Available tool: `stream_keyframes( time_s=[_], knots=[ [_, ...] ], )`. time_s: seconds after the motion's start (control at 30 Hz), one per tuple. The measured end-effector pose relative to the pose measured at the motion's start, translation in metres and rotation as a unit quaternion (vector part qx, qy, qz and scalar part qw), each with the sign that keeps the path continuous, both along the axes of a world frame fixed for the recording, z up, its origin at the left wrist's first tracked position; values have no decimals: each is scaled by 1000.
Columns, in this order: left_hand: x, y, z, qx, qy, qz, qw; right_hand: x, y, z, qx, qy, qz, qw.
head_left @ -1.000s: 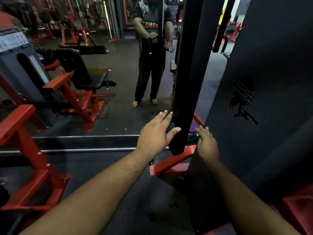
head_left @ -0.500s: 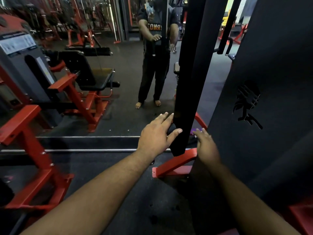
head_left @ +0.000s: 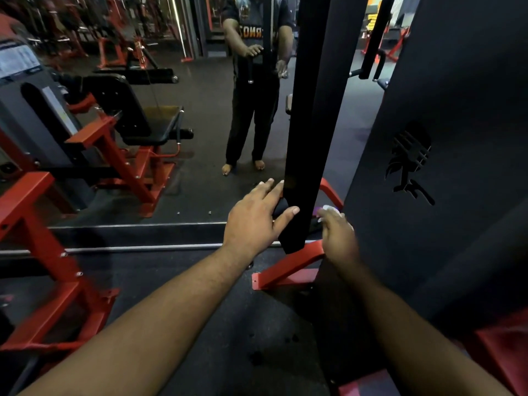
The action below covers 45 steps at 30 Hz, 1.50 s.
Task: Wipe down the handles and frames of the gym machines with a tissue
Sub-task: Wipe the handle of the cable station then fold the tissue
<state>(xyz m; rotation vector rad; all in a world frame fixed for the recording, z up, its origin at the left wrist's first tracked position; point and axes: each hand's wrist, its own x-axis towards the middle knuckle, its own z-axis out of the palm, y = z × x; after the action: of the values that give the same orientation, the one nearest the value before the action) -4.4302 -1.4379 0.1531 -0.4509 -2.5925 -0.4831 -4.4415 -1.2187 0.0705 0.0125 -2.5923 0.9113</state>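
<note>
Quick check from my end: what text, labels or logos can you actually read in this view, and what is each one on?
"SONЯ": mirrored orange letters on the shirt of the person reflected in the mirror; cut off, partly hidden.
Placard on the grey machine at left: print too blurred to read.
Cut-out logo in the black panel at right: a figure, no letters readable.

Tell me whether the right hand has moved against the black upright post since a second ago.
Barely. The right hand stays just right of the black post, above the red base bar; a white tissue now shows at its fingertips.
</note>
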Motion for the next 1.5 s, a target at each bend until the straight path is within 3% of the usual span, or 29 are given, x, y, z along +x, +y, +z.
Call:
stream_keyframes(
  time_s=[0.13,0.23,0.3,0.37,0.43,0.5,0.6,0.7,0.83,0.93,0.97,1.03,1.07,1.13,1.2,1.33,1.43,1.5],
  knots=[
    [-1,0,0,6,-4,5,1000,19,-33,-11,-66,21,50,996],
    [-1,0,-2,7,-1,4,1000,50,-43,-7,-261,34,29,964],
    [-2,0,-3,6,5,3,1000,49,-38,-17,-433,70,-76,895],
    [-2,0,-3,6,5,5,1000,36,-28,-23,-584,80,-210,780],
    [-1,0,-2,5,3,5,1000,19,-26,-17,-688,10,-261,677],
    [-1,0,0,3,2,4,1000,5,-35,-3,-720,-96,-230,648],
    [-2,-1,0,1,2,2,1000,-4,-56,12,-676,-174,-186,692],
    [-2,-1,-2,1,3,5,1000,5,-62,-2,-581,-191,-157,776],
    [-3,-1,-3,6,6,7,1000,33,-54,-19,-599,-189,-77,774],
    [-3,-1,-2,10,7,9,1000,40,-33,-11,-563,-113,-100,813],
    [-3,-1,-2,9,10,10,1000,36,-25,-4,-515,-41,-122,847],
    [-3,-1,-2,8,9,11,1000,18,-12,9,-326,93,-133,931],
    [-2,0,-1,9,6,11,1000,5,-8,9,-209,100,-114,966],
    [-2,-1,-1,11,3,11,1000,-19,-7,1,-32,-12,-81,996],
    [-2,-1,1,10,4,9,1000,-23,-15,-1,50,-103,-77,990],
    [1,0,1,7,-1,8,1000,8,-34,17,21,-88,20,996],
    [3,-1,2,7,-5,3,1000,33,-27,4,-127,-32,82,988],
    [3,0,2,6,-6,-6,1000,55,-19,-15,-211,18,69,975]
  ],
)
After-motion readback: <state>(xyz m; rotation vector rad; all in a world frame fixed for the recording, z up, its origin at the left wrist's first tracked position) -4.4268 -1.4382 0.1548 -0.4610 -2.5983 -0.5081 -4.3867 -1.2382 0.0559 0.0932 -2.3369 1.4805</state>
